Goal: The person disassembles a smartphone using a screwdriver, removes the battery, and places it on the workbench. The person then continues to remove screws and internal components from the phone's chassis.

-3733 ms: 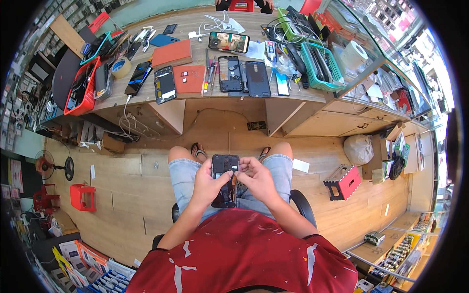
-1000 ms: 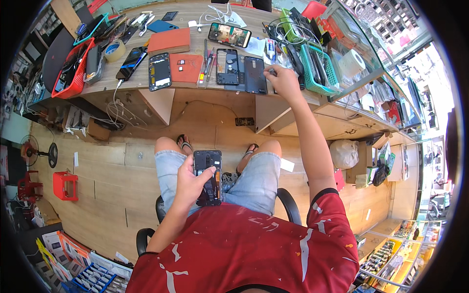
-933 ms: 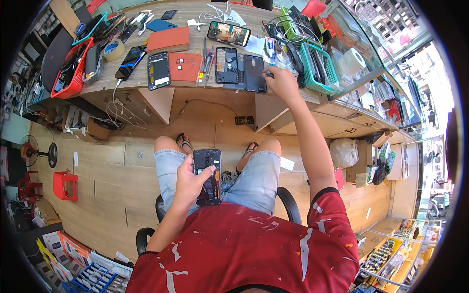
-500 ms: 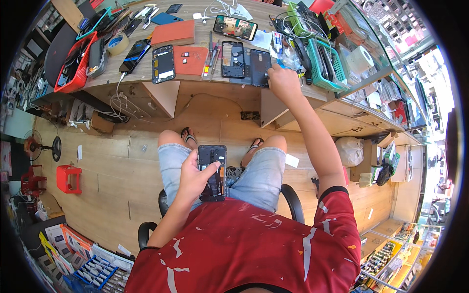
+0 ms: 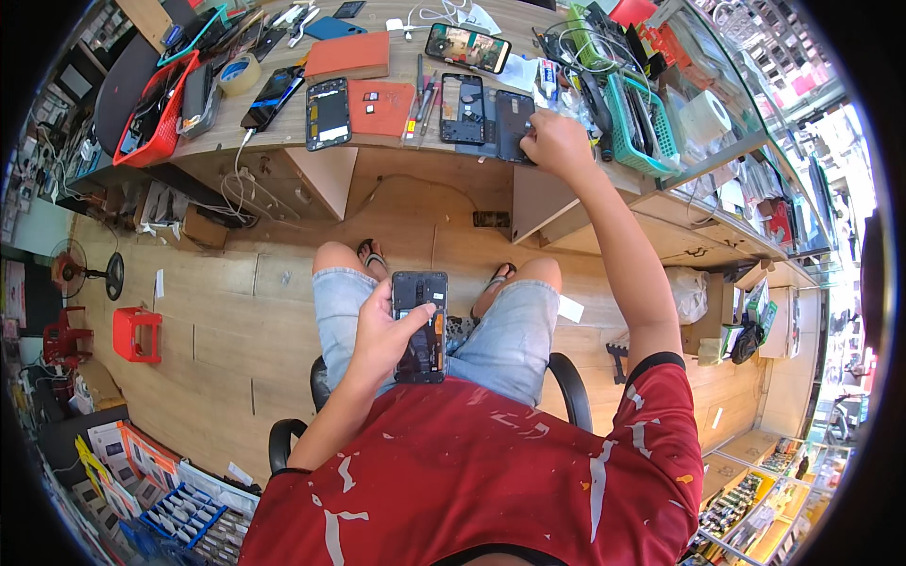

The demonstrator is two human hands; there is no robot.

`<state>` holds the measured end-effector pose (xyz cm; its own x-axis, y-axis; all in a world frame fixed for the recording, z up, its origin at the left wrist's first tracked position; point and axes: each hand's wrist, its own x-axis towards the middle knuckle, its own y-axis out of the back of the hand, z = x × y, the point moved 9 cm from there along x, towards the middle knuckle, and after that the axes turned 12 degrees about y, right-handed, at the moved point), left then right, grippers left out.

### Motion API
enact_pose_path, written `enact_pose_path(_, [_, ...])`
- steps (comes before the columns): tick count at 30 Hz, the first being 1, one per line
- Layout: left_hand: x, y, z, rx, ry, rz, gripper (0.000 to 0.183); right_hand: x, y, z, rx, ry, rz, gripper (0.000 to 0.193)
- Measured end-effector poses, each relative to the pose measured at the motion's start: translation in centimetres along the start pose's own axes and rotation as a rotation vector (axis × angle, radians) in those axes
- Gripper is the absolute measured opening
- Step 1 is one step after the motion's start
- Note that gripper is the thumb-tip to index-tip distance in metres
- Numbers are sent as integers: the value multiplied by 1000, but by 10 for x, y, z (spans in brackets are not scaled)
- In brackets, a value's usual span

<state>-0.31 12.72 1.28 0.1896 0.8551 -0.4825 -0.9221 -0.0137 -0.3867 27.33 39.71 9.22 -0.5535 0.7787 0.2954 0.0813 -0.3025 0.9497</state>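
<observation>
My left hand (image 5: 382, 335) is wrapped round an opened phone (image 5: 420, 325) held above my lap. Its thumb lies across the bared insides, where the dark frame, battery and an orange strip show. Out at the desk's front edge, my right hand (image 5: 562, 143) is closed, fingertips bent down at the right side of a dark phone back cover (image 5: 512, 123). Whatever those fingers hold, if anything, is hidden. Left of the cover lie a dark phone frame (image 5: 462, 106), several slim tools (image 5: 421, 108) and another phone frame (image 5: 327, 113).
Behind the parts a phone (image 5: 467, 49) with a lit screen leans on the desk. A teal basket (image 5: 644, 132) stands right of my right hand, a red basket (image 5: 159, 113) far left. An orange box (image 5: 347, 57) and an orange pad (image 5: 379, 107) lie between.
The whole view has shifted slightly. My right fingertips have moved a little farther up the cover's right edge. The left hand still holds the opened phone.
</observation>
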Motion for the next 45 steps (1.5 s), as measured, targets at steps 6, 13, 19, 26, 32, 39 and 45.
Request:
enact_pose_path(6, [4, -3, 6, 1, 1, -10, 31, -17, 41, 4, 236, -128, 308, 27])
enact_pose_path(13, [-5, -27, 20, -82, 39, -122, 30, -74, 113, -101, 778, -143, 316, 9])
enact_pose_path(19, [-11, -46, 36, 42, -8, -141, 33, -106, 136, -179, 895, 48, 310, 15])
enact_pose_path(26, [-13, -52, 46, 30, -54, -149, 31, -129, 138, -206, 729, 198, 349, 24])
enact_pose_path(32, [-14, -52, 43, 22, -12, -134, 31, -132, 143, -214, 680, 209, 310, 25])
enact_pose_path(39, [-14, -51, 43, 8, 1, -105, 30, -137, 144, -220, 547, 267, 312, 25])
enact_pose_path(45, [-12, -49, 39, 13, 23, -79, 31, -137, 141, -223, 504, 325, 296, 31])
